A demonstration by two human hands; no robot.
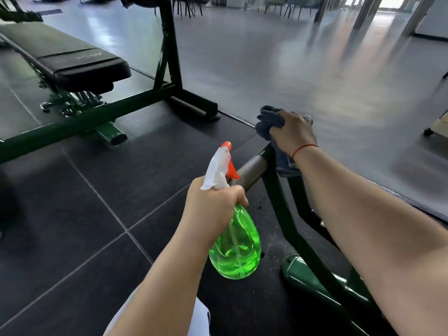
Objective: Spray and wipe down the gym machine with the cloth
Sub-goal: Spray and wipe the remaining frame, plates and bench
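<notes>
Now the left hand grips the neck of a green spray bottle with liquid pooled low in it, its long axis tilted and the nozzle aimed up and away. The right hand clutches a grey cloth against the gym machine.

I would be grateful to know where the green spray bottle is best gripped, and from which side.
Probably at the narrow neck of the spray bottle, under the white head, from the back, opposite the orange nozzle, as the left hand holds it: its body is wide and round, and the trigger sits in front.
</notes>
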